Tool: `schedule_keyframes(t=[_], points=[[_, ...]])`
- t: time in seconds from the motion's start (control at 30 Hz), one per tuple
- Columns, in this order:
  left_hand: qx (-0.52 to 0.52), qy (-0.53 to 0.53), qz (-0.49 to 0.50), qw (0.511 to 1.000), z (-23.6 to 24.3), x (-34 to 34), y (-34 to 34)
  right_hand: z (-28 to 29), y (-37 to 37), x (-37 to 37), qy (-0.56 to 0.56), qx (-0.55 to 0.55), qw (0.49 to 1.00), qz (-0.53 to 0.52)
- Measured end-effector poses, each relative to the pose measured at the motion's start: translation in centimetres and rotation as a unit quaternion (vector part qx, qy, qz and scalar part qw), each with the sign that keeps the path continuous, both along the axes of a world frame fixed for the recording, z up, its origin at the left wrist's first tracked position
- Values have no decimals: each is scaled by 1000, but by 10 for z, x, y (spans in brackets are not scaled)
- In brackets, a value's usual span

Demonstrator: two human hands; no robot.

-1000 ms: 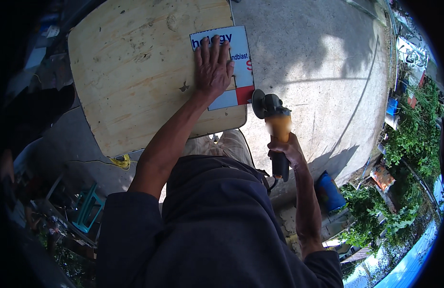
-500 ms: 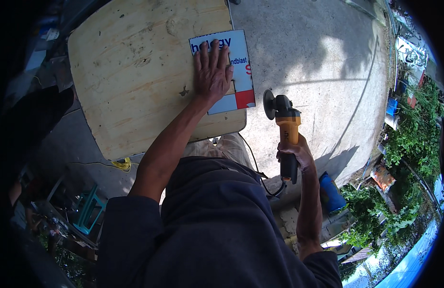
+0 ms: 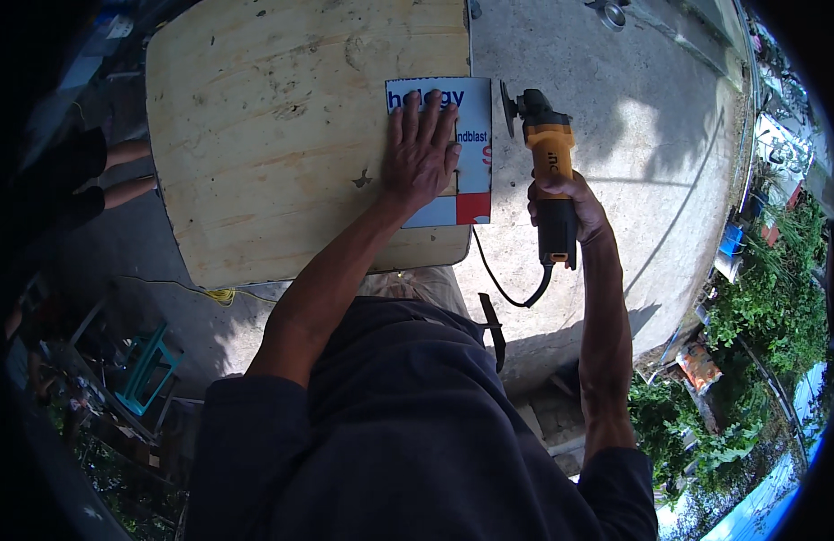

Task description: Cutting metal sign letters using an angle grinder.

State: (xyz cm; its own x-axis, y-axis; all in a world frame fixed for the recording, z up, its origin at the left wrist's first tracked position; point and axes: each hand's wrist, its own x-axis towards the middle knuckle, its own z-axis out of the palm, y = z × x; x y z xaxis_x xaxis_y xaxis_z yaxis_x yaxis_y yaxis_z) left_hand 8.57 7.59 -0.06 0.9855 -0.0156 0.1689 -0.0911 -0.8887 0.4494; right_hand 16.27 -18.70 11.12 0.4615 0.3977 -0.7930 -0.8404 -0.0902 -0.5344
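My left hand (image 3: 421, 164) lies flat and open, fingers spread, pressing on a printed sheet panel (image 3: 473, 173) in white, pale blue and red. The panel rests at the right edge of a worn wooden tabletop (image 3: 264, 144) and juts past it. A cut-out in the panel is partly covered by that hand. Closed around the rear body of a yellow and black angle grinder (image 3: 552, 153) is my right hand (image 3: 586, 209). The grinder's disc (image 3: 508, 108) stands on edge just right of the panel's right side, a small gap between them. Whether it spins I cannot tell.
A black power cord (image 3: 494, 275) hangs from the grinder toward the table's near corner. Another person's bare limbs (image 3: 128, 171) show beyond the left edge. Yellow cord (image 3: 220, 296) and a teal stool (image 3: 148, 370) are at lower left; greenery (image 3: 760, 279) lines the right.
The grinder in my right hand has moved up, away from my body, and its disc is now closer to the panel's right edge. My left hand stays flat on the panel.
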Motion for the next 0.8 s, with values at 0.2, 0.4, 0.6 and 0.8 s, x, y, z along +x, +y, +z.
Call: schedule_keyframes(t=[0.2, 0.4, 0.6, 0.8], points=[[-2, 7, 7, 1000, 3, 0, -1, -6, 6, 10, 18, 5, 1000, 12], [4, -1, 8, 1000, 3, 0, -1, -6, 4, 1, 18, -1, 1000, 22], [1, 1, 4, 1000, 1, 0, -1, -2, -4, -24, 29, -8, 999, 16], [-2, -2, 0, 1000, -1, 1, -1, -4, -18, -54, 39, 2, 999, 7]])
